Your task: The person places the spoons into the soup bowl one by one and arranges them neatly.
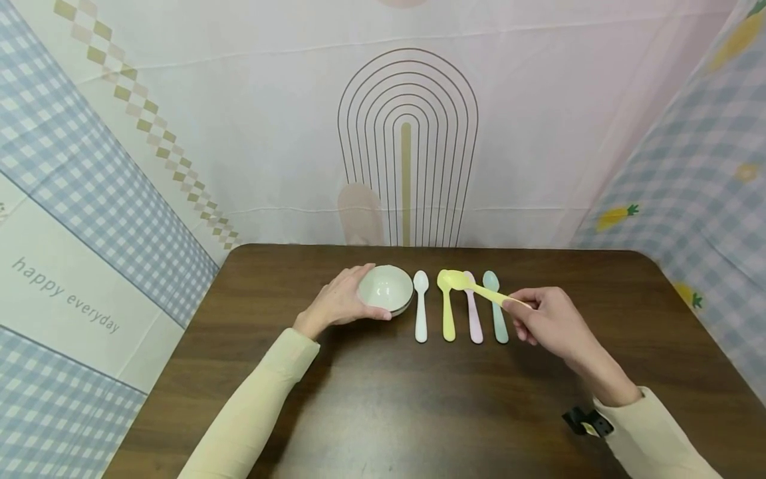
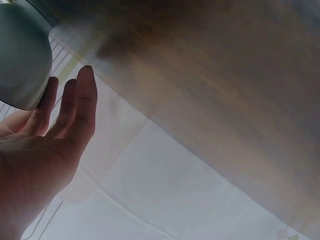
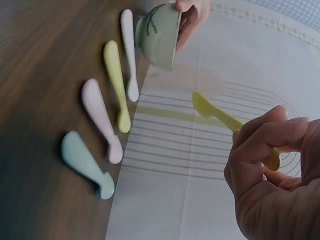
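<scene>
My left hand grips a small pale green bowl around its left side, thumb at the near rim and fingers at the far side. Dark painted lines mark the bowl's outside in the right wrist view. Between thumb and fingers, my right hand pinches the handle of a yellow spoon. That spoon is raised over the row, its head pointing left towards the bowl. Beneath and beside it lie a white spoon, another yellow spoon, a pink spoon and a green spoon, handles towards me.
The dark brown wooden table carries everything. Behind it hangs a white cloth with a printed arch, and blue checked cloth borders the right side. A small black device sits at my right sleeve.
</scene>
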Tool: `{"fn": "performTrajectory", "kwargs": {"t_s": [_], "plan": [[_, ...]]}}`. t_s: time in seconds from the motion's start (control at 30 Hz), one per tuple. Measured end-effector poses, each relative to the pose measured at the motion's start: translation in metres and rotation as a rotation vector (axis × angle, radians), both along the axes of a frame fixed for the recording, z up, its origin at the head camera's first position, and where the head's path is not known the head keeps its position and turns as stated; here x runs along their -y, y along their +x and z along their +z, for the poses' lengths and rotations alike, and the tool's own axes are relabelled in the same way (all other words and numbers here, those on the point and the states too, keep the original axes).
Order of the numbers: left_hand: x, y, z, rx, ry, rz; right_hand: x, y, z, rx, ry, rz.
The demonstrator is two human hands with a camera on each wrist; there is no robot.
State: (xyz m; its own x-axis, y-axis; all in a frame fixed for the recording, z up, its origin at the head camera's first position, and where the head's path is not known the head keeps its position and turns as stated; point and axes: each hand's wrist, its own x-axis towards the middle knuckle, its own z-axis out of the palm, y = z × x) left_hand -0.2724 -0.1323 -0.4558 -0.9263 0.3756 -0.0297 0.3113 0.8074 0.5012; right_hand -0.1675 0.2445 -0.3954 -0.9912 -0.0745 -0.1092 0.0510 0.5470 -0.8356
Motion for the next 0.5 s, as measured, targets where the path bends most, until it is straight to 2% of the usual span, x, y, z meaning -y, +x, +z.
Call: {"fn": "performTrajectory", "kwargs": {"t_s": [0.3, 0.5], "plan": [[-0.002, 0.0, -0.001, 0.004, -0.009, -0.004, 0.019, -0.007, 0.007, 0.021, -0.095, 0.044], [-0.002, 0.001, -0.001, 0.024, 0.009, -0.003, 0.033, -0.015, 0.004, 0.025, -0.099, 0.079]]}}
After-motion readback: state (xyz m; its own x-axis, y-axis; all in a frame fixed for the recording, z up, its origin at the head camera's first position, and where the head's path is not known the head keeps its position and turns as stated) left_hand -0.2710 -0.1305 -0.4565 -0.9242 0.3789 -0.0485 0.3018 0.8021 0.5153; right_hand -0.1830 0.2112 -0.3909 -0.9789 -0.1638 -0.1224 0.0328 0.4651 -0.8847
